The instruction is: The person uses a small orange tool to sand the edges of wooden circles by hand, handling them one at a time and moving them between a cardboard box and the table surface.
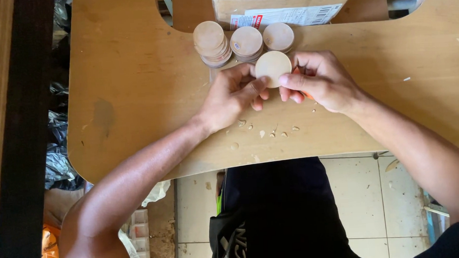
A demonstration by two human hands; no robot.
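Head view: both hands, left (231, 95) and right (321, 81), pinched one disc (273, 68) between curled fingers, near three stacks (242, 41).

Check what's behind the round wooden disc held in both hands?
Behind the wooden disc: three stacks of discs, then a cardboard box. An orange tool peeks under the right hand; most hidden.

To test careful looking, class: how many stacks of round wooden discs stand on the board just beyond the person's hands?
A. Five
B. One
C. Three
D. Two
C: three stacks of discs stand side by side on the wooden board, in front of the cardboard box, while the left hand and right hand hold one more single disc between them.
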